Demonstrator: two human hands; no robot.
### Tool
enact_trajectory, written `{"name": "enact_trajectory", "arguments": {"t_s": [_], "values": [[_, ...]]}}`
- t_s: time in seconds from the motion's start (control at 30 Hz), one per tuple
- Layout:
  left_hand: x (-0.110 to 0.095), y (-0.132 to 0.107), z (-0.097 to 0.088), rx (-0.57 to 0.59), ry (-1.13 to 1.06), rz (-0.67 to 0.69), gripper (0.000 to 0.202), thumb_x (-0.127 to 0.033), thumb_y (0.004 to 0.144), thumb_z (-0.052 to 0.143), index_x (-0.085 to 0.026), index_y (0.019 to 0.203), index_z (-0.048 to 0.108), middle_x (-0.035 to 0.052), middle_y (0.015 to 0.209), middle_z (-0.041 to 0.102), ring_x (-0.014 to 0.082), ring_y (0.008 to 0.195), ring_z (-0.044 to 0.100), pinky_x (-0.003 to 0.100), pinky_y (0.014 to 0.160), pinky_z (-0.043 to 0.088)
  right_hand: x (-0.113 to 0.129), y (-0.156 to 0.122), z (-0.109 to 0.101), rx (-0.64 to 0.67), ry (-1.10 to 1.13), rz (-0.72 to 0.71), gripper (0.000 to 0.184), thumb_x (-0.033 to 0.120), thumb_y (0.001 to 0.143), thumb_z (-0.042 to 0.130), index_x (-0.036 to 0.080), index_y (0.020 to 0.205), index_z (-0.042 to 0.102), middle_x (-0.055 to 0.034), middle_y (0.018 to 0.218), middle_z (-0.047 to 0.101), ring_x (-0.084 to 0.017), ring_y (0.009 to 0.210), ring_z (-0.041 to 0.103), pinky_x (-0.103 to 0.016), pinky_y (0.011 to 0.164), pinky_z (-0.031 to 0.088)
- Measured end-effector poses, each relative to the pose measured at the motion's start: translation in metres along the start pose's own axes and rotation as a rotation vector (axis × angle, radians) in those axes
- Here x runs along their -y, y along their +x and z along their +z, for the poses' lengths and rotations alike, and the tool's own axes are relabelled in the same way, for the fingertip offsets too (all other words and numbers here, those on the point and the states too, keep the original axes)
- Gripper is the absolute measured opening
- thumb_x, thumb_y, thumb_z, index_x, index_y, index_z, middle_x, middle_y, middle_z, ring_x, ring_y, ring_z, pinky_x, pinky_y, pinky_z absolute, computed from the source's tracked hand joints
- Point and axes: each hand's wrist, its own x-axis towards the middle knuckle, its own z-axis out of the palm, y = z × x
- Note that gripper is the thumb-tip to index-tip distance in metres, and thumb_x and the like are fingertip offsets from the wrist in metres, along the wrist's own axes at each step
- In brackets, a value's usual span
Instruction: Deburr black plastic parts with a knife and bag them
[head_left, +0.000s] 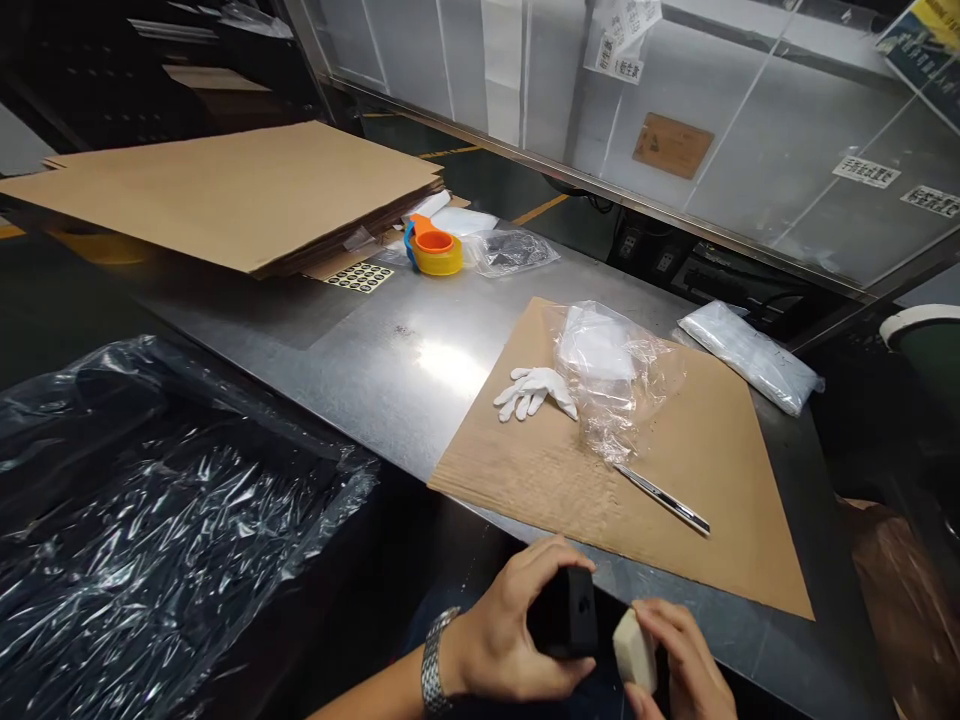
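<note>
Low in the view, in front of the steel table (pixel 360 350), my left hand (pixel 510 630) is closed around a small black block (pixel 570 612); a metal watch sits on that wrist. Just to its right, my right hand (pixel 686 665) pinches a small off-white block (pixel 636 650) beside the black one. Both hands hover near the front edge of a brown cardboard sheet (pixel 720 480). On that sheet lie a white glove (pixel 532 390), a crumpled clear plastic bag (pixel 611 375) and a slim metal knife (pixel 664 497).
A stack of flat cardboard (pixel 225 190) fills the back left. A yellow tape roll with an orange-and-blue dispenser (pixel 435 250), a sticker sheet (pixel 358 276) and plastic bags (pixel 750 355) lie on the table. A bin lined with black plastic (pixel 150 530) stands at left.
</note>
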Motion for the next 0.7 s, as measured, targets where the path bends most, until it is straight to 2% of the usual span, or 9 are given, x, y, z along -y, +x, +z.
{"name": "enact_trajectory", "arguments": {"t_s": [0.1, 0.17, 0.3, 0.43, 0.53, 0.7], "values": [[0.0, -0.001, -0.004, 0.113, 0.077, 0.107, 0.062, -0.021, 0.065, 0.072, -0.025, 0.121, 0.046, 0.0074, 0.099, 0.059, 0.0233, 0.094, 0.053, 0.037, 0.087, 0.038, 0.013, 0.013, -0.012, 0.028, 0.018, -0.058, 0.034, 0.029, 0.082, 0.058, 0.021, 0.115, 0.056, -0.0113, 0.102, 0.055, -0.023, 0.091, 0.057, -0.034, 0.073, 0.051], [0.002, -0.002, -0.005, 0.151, 0.013, 0.103, 0.067, -0.019, 0.068, 0.067, -0.027, 0.128, 0.04, 0.0077, 0.102, 0.058, 0.0238, 0.095, 0.053, 0.039, 0.088, 0.038, 0.025, 0.02, -0.014, 0.01, 0.017, -0.066, 0.034, 0.028, 0.083, 0.056, 0.021, 0.117, 0.055, -0.0115, 0.102, 0.054, -0.024, 0.09, 0.056, -0.035, 0.072, 0.05], [0.013, -0.008, -0.004, 0.171, -0.141, 0.062, 0.061, -0.025, 0.067, 0.057, -0.019, 0.125, 0.042, 0.0096, 0.099, 0.054, 0.0241, 0.089, 0.053, 0.039, 0.081, 0.042, 0.041, 0.032, -0.011, 0.013, -0.004, -0.101, 0.037, 0.024, 0.082, 0.055, 0.021, 0.12, 0.054, -0.0117, 0.103, 0.051, -0.024, 0.09, 0.054, -0.036, 0.069, 0.05], [0.02, -0.008, 0.001, 0.172, -0.2, 0.059, 0.056, -0.03, 0.059, 0.058, -0.016, 0.112, 0.051, 0.0064, 0.087, 0.054, 0.0183, 0.072, 0.051, 0.031, 0.065, 0.043, 0.045, 0.042, -0.009, 0.08, -0.012, -0.146, 0.043, 0.016, 0.081, 0.053, 0.018, 0.124, 0.05, -0.0127, 0.105, 0.046, -0.023, 0.091, 0.051, -0.035, 0.067, 0.05], [0.02, -0.004, 0.002, 0.235, -0.285, 0.019, 0.049, -0.032, 0.057, 0.06, -0.014, 0.103, 0.056, 0.0045, 0.076, 0.056, 0.0153, 0.061, 0.049, 0.027, 0.056, 0.04, 0.046, 0.048, -0.009, 0.168, -0.012, -0.163, 0.048, 0.011, 0.079, 0.052, 0.015, 0.127, 0.046, -0.0132, 0.108, 0.043, -0.023, 0.093, 0.049, -0.034, 0.069, 0.05], [0.016, -0.002, -0.003, 0.34, -0.418, -0.071, 0.044, -0.039, 0.06, 0.057, -0.011, 0.094, 0.059, 0.0062, 0.066, 0.058, 0.0165, 0.055, 0.052, 0.027, 0.054, 0.04, 0.049, 0.054, -0.013, 0.231, -0.01, -0.11, 0.048, 0.01, 0.081, 0.051, 0.017, 0.128, 0.044, -0.0116, 0.107, 0.042, -0.021, 0.093, 0.049, -0.033, 0.072, 0.05]]}}
